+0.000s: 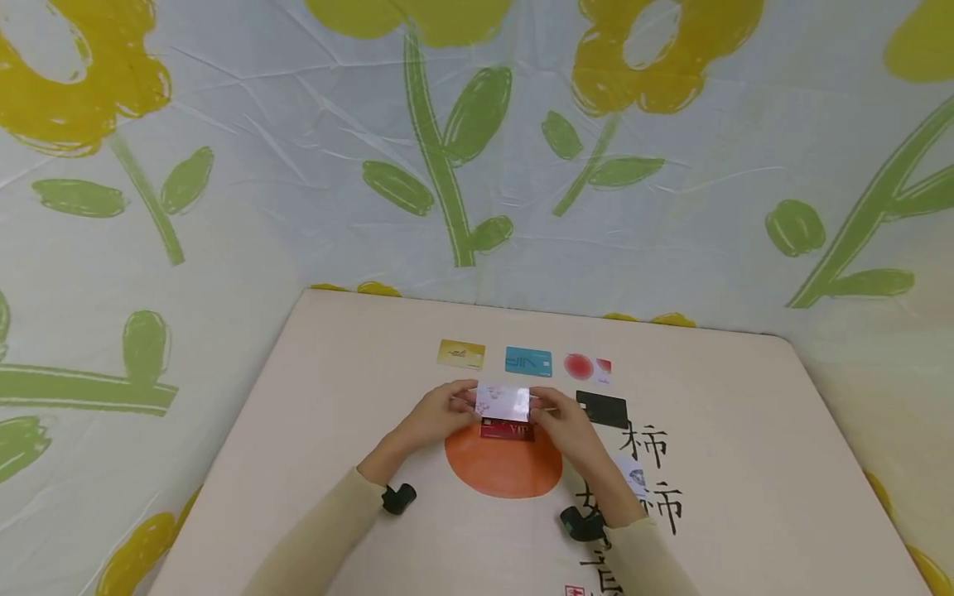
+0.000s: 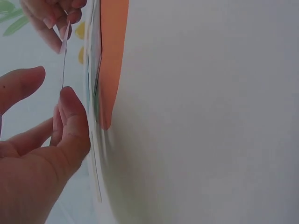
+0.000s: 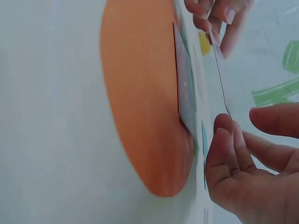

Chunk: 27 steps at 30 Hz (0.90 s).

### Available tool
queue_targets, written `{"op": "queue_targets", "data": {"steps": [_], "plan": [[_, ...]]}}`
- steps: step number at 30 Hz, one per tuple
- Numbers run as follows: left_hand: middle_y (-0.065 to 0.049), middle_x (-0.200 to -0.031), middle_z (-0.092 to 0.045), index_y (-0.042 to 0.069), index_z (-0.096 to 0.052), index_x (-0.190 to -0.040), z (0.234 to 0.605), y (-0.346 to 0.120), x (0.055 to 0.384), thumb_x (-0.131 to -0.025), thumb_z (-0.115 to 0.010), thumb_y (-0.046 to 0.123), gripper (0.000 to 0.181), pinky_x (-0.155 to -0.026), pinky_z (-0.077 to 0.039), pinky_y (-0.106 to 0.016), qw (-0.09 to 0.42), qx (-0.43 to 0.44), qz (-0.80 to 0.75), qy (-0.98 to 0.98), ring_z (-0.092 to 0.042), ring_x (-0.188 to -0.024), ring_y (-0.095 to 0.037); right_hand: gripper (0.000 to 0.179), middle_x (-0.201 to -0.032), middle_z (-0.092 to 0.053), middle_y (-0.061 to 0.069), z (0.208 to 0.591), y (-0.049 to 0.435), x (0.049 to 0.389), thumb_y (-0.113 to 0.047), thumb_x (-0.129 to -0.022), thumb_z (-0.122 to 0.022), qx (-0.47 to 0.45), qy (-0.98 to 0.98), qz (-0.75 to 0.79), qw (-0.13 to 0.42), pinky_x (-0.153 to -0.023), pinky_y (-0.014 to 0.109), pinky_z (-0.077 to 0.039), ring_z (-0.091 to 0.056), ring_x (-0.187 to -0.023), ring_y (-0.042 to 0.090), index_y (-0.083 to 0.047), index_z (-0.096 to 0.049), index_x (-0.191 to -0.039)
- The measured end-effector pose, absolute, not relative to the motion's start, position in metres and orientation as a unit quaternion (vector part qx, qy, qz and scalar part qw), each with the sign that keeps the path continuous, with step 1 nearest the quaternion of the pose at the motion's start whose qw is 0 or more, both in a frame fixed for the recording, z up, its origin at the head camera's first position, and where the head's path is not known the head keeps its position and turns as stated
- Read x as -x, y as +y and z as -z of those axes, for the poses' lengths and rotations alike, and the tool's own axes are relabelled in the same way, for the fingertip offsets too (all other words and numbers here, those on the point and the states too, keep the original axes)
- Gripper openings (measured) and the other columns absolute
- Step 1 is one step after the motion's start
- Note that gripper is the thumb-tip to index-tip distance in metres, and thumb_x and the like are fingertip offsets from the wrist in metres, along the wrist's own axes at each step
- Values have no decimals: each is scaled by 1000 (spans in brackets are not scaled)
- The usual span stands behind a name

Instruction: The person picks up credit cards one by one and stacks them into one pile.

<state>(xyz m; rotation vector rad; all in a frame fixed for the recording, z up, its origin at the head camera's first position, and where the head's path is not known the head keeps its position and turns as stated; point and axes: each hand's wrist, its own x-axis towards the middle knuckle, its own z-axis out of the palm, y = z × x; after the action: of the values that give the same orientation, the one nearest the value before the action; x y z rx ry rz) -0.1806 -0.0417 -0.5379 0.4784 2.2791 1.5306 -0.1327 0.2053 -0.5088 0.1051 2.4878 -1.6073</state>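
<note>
Head view: left hand (image 1: 442, 411) and right hand (image 1: 566, 424) grip opposite ends of 1 floral white card (image 1: 503, 401), partly hiding 1 red VIP card (image 1: 505, 430). Left wrist view: fingertips pinch one end, 1 digit clear. Right wrist view: same pinch, card above the table (image 3: 56, 121).

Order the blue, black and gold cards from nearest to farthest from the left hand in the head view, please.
1. Gold card: beyond the left hand.
2. Blue card: to the right.
3. Black card: farther right, beside the right hand.
</note>
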Motion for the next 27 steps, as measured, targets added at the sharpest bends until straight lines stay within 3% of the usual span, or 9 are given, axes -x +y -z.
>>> {"op": "queue_targets", "data": {"steps": [7,18,27], "plan": [[-1,-112,-64,1,-53,-141,541,-39,178,-89,-76,19,60,-82,-55,-30,204,-187,-525,805,-63,-97,-16,35,-113,-61,13,514,213,127,-7,-101,-57,-31,831,546,104,-88,41,-54,-59,-101,30,-4,-59,-135],[0,-108,-65,-2,-54,-138,538,-35,176,-87,-78,20,61,-87,-52,-32,222,-206,-497,813,-64,-94,-12,34,-107,-60,12,518,218,123,-4,-100,-56,-9,835,538,115,-80,36,-52,-57,-93,27,-2,-60,-134],[1,-104,-64,-3,-54,-136,533,-32,174,-86,-78,17,59,-87,-52,-31,229,-207,-464,831,-61,-94,-13,33,-108,-63,10,517,216,121,-3,-99,-59,2,859,501,108,-80,30,-52,-58,-96,27,-2,-61,-132]]}}
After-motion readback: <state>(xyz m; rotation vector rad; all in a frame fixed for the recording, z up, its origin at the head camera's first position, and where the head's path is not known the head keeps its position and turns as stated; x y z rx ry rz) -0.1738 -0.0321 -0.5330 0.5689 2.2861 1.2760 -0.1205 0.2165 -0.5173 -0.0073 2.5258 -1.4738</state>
